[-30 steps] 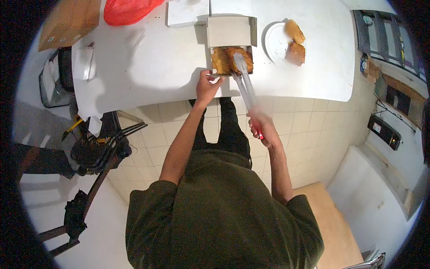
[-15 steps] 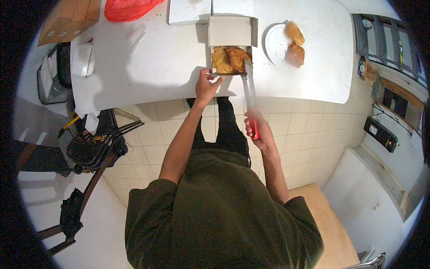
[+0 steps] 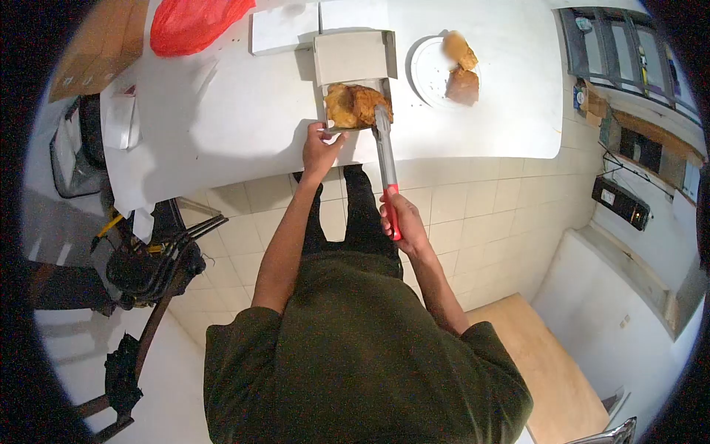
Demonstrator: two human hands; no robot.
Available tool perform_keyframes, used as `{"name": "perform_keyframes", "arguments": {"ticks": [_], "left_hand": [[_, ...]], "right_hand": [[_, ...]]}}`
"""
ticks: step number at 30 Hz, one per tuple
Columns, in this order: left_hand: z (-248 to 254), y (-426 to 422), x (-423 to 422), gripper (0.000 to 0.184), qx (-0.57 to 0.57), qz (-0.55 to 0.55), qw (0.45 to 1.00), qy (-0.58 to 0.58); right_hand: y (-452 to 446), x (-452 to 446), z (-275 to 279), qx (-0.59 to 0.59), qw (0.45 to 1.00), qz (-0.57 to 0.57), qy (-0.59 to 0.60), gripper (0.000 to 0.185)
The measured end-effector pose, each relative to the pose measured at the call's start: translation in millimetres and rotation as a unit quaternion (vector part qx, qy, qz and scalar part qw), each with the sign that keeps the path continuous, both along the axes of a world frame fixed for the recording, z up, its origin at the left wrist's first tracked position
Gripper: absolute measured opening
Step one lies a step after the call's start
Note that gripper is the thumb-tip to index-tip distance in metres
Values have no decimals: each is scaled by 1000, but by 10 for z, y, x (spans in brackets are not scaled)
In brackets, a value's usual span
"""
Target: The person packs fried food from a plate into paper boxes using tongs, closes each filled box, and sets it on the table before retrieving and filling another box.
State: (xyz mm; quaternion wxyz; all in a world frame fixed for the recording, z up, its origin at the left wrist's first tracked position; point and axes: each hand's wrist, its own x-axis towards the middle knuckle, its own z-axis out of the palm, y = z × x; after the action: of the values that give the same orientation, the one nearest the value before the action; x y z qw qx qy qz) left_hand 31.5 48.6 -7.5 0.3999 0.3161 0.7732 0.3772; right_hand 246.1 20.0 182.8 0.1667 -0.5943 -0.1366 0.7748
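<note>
An open cardboard box point(image 3: 351, 61) with golden-brown fried food point(image 3: 355, 105) in it stands near the table's front edge. My left hand point(image 3: 321, 154) grips the box's front left corner, thumb and fingers around its rim. In my right hand point(image 3: 405, 222) are metal tongs point(image 3: 385, 152) with red handles. Their tips touch the food's right side inside the box; whether they pinch it is too small to tell. To the right of the box lies a white plate point(image 3: 427, 74) bearing pieces of the fried food point(image 3: 463, 86).
White boxes point(image 3: 285, 29) and a red plastic bag point(image 3: 200, 26) are at the table's back. Brown cartons point(image 3: 103, 48) stand at the far left. A white packet point(image 3: 120, 122) lies near the left edge, above a black chair point(image 3: 140, 270).
The tongs' tips have moved from the middle of the food to its right side, and the arms look closer together. My left hand stays on the box. The whole view has shifted somewhat.
</note>
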Motion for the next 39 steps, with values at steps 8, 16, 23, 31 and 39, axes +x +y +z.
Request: {"name": "perform_keyframes", "arguments": {"ticks": [8, 16, 23, 31, 39], "left_hand": [[136, 49, -7, 67, -29, 10, 1000, 5], [149, 41, -18, 70, -39, -1, 999, 3], [66, 24, -2, 69, -36, 7, 999, -7], [200, 65, -9, 63, -61, -5, 998, 12], [134, 56, 26, 67, -60, 47, 996, -43]], "right_hand": [[-183, 191, 65, 26, 999, 14, -15, 36], [-181, 840, 52, 79, 995, 37, -55, 34], [908, 1346, -351, 183, 971, 89, -126, 33], [1369, 1461, -555, 132, 987, 63, -67, 40], [1874, 2021, 534, 110, 930, 273, -219, 59]]}}
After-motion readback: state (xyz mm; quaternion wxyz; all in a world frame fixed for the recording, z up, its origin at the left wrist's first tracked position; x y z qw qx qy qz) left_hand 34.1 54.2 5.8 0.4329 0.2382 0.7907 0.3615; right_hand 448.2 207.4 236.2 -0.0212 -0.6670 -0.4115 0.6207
